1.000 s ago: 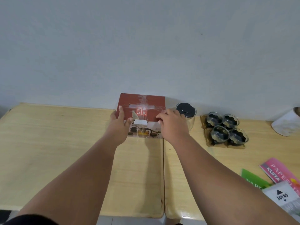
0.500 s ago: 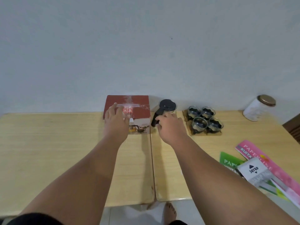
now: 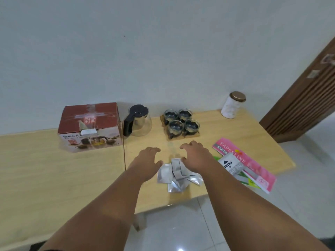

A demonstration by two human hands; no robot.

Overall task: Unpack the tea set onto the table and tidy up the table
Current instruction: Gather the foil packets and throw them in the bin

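Note:
A red tea set box (image 3: 89,126) stands closed at the back of the wooden table (image 3: 54,171), against the wall. Right of it stands a glass teapot (image 3: 138,123) with a black lid and handle. Several glass cups (image 3: 181,122) sit on a small wooden tray (image 3: 196,134). A heap of silver sachets (image 3: 176,175) lies near the table's front edge. My left hand (image 3: 147,160) hovers open just left of the heap. My right hand (image 3: 196,155) is open over the heap's right side, its thumb touching a sachet.
A white jar with a bronze lid (image 3: 233,105) stands at the back right. Pink paper packs (image 3: 244,165), a green pack and a white Joyko packet (image 3: 230,164) lie at the right edge. A brown slatted door (image 3: 306,98) is at the far right, with tiled floor below.
Both hands have left the red box and the teapot and pulled back toward me, down to the silver sachets. The view has tilted down and shifted right.

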